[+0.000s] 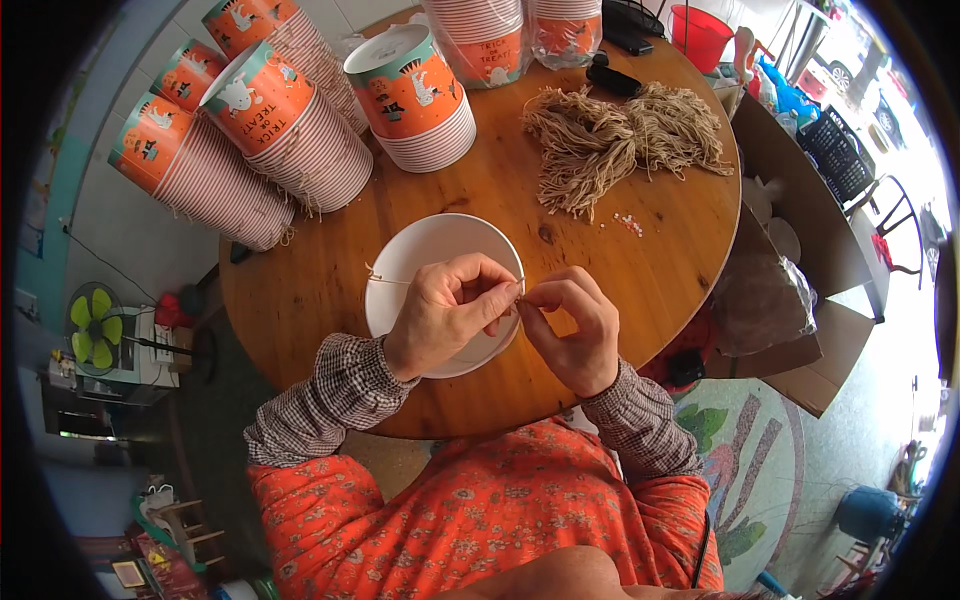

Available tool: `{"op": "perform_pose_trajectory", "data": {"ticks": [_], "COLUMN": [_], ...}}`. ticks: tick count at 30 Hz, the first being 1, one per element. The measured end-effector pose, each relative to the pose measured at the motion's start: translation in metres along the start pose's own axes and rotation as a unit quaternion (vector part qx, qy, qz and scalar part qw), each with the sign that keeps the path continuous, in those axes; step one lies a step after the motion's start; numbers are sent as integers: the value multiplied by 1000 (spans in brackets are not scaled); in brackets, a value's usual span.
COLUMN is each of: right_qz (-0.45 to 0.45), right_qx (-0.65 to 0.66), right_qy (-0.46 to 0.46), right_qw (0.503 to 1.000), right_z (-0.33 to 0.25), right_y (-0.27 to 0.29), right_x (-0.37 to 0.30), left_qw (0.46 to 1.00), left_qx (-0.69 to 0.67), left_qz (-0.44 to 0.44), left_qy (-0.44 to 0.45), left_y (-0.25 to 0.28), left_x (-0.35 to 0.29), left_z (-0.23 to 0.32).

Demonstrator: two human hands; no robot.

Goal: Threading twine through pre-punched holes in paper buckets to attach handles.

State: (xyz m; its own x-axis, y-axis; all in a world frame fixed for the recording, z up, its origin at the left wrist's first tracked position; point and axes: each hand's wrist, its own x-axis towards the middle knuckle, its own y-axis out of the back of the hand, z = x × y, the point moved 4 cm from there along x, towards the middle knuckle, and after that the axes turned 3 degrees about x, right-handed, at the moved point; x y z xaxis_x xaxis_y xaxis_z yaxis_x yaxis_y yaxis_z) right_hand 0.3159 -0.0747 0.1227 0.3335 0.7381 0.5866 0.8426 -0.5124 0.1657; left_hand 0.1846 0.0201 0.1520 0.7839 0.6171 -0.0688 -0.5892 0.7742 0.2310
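A white round paper bucket [400,262] stands in front of me, its open mouth facing up. Over it my left hand [450,308] is closed in a pinch on a thin beige string [388,280], whose knotted end sticks out to the left past the rim. My right hand [575,325] is also closed, its thumb and forefinger meeting the left fingertips at the bucket's right rim. It seems to pinch the same string, though the fingers hide most of it. A loose bundle of beige strings [630,140] lies at the far right, with small pink and white beads [630,225] below it.
Tall stacks of orange, patterned paper buckets [300,150] stand at the far left, with a shorter stack [415,100] beside them. Plastic-wrapped stacks [485,40] are at the back of the wooden table [660,270]. An open cardboard box [800,250] stands right of the table.
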Motion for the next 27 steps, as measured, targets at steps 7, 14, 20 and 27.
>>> {"op": "perform_pose_trajectory", "data": {"ticks": [7, 14, 20, 27], "right_qz": [-4, -16, -21, -28], "right_qx": [-21, 24, 48, 69], "right_qy": [40, 6, -21, -37], "right_qw": [999, 1000, 998, 996], "right_z": [-7, -4, 1, 3], "right_y": [0, 1, 2, 3], "right_x": [-1, 1, 2, 4], "left_qw": [999, 987, 944, 957], "left_qx": [-1, 97, 236, 208], "left_qz": [17, 32, 66, 45], "left_qy": [-48, -122, -220, -199], "left_y": [-1, -2, -4, -4], "left_x": [-1, -3, -7, -7], "left_z": [0, 4, 18, 22]}}
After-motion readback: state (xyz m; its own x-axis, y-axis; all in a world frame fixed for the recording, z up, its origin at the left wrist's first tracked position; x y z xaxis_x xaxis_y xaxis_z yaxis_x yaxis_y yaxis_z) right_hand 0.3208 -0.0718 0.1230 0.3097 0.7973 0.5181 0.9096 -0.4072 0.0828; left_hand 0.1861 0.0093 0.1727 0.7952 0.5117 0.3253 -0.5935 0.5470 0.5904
